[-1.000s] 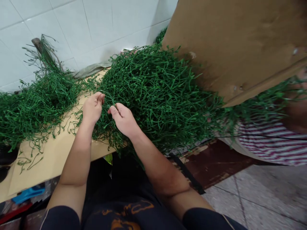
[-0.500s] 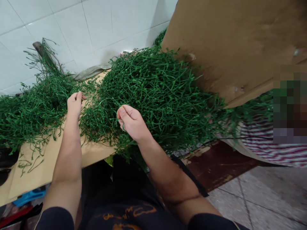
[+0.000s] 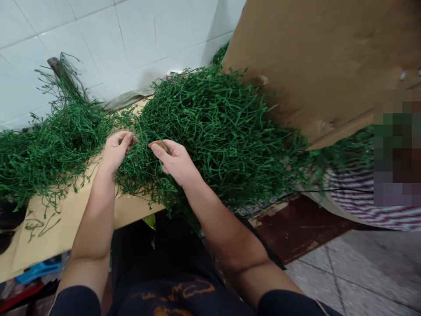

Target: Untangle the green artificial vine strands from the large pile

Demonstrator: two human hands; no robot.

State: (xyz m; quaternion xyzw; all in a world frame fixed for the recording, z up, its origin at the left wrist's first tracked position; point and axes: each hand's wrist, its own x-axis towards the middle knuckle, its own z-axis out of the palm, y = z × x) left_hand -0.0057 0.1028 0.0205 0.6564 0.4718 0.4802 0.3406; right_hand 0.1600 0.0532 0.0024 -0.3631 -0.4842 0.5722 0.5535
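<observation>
My left hand [image 3: 117, 150] is closed in a pinch in front of the big pile of green stems [image 3: 210, 127]; what lies between its fingertips is too small to make out. Just to its right, my right hand [image 3: 173, 160] pinches a thin green stem [image 3: 165, 145] between thumb and fingers. The two hands are a short gap apart, above the pile's left edge. The stems look thin and branched, with small knobbed tips.
A second heap of green stems [image 3: 49, 149] lies to the left on the cardboard sheet [image 3: 75, 210]. At the right stands a large brown board [image 3: 322, 61]. A white tiled wall [image 3: 82, 44] runs behind. Striped cloth [image 3: 355, 197] shows at right, and a blue object [image 3: 39, 270] lower left.
My left hand has moved right, nearer my right hand. My right hand has shifted slightly left, and its fingers have turned, with the stem now showing above them.
</observation>
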